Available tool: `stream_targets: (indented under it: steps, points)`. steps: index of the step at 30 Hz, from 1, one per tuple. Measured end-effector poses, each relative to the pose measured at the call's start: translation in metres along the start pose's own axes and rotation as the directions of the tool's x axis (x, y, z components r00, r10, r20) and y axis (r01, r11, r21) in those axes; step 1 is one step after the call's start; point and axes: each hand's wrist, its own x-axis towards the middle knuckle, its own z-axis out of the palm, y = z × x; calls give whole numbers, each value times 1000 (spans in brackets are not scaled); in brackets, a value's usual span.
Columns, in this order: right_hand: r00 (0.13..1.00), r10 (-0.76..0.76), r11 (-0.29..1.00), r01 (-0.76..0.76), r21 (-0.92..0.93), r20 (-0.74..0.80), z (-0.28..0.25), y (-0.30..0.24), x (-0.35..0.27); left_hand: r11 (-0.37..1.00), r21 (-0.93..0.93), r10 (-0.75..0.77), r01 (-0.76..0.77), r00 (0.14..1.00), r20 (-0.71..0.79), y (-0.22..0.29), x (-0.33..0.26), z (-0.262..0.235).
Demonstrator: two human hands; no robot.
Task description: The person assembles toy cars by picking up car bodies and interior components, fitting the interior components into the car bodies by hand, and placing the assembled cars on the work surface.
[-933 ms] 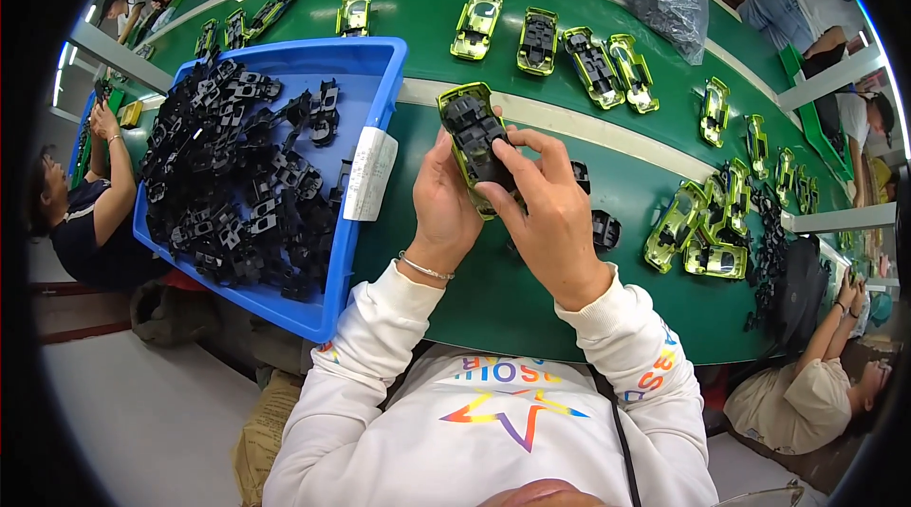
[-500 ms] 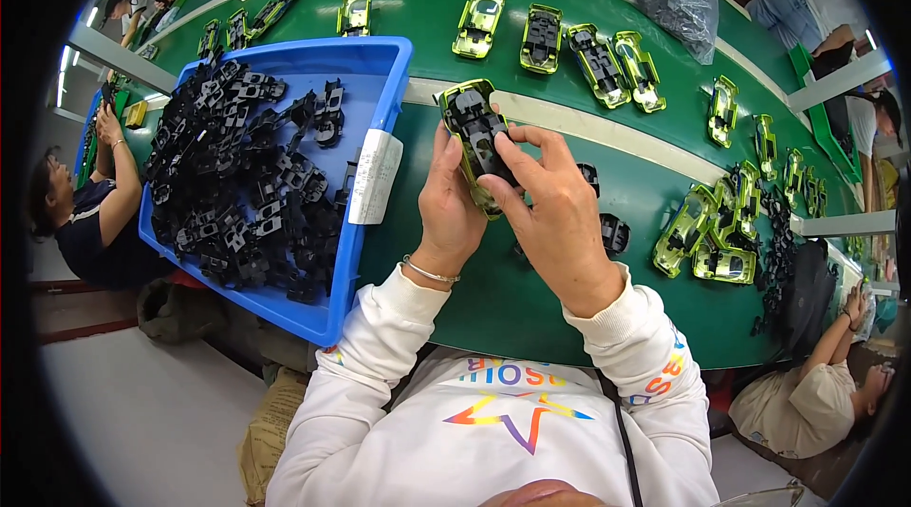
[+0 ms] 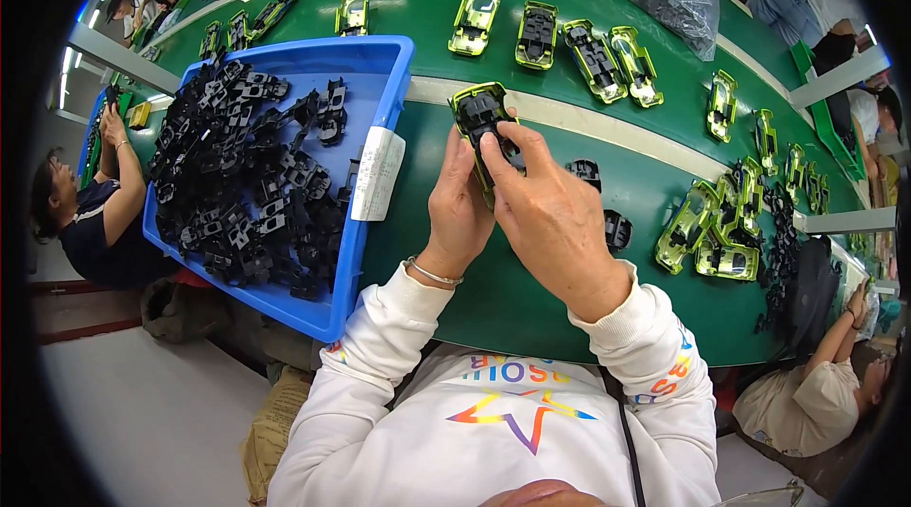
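Above the green table, just right of the blue bin, we hold a lime-green toy car shell upside down, its black insert facing up. Its long axis runs away from us and leans slightly to the left, the far end toward the white strip on the table. Our left hand is wrapped around the shell's left side, fingers closed on it. Our right hand is curled over the near end, thumb and fingertips pressing on the black insert. Loose black parts fill the bin; two more lie just right of our hands.
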Motion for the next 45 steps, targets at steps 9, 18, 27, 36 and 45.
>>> stream_targets:
  steps: [9, 18, 27, 36, 45]
  points:
    - [997, -66, 995, 63, 80, 39, -19, 34, 8, 977, 200, -66, 80, 995, -79, 6, 7, 1]
    - [989, 141, 640, -123, 758, 41, -35, 76, -19, 987, 115, -117, 115, 993, 12, -4, 6, 15]
    - [951, 309, 940, -301, 161, -24, -86, 127, -101, 979, 190, -56, 80, 990, -126, 13, 25, -4]
    - [964, 16, 999, -6, -38, 266, -90, 97, -127, 974, 207, -50, 89, 981, -188, -1, 31, -10]
    - [957, 94, 995, -99, 4, 275, -88, 74, -148, 962, 259, -39, 82, 985, -167, -4, 28, -5]
